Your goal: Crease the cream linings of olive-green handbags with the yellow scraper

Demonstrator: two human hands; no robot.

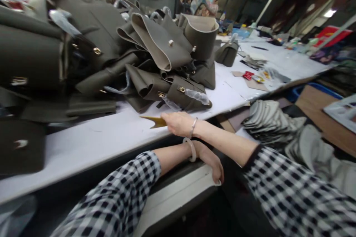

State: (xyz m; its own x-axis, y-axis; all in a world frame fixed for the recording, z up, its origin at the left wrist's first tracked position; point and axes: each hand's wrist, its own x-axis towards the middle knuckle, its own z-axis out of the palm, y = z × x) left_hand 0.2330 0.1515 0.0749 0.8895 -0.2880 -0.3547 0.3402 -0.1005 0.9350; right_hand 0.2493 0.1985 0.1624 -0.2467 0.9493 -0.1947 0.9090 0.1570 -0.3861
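Note:
My right hand (179, 123) is closed on a flat yellow piece (156, 121) with a notched end, just above the white tabletop's front edge. Crossing beneath that forearm, my left hand (210, 158) curls its fingers over the far end of a long, pale grey piece (178, 196) below the table edge. I cannot make out what this long piece belongs to. Closest to the yellow piece lies an olive-grey bag part (183, 92) with a gold-coloured clasp and clear plastic wrap. Behind it, another olive-grey bag piece (164, 40) stands with its pale lining showing.
Many olive-grey bags (30, 48) are heaped along the left of the white table (91, 137). A small bag (227, 52) stands farther back, near a red packet (248, 75). Stacked pale pieces (275, 118) lie at right below table height. A person (207, 3) is in the background.

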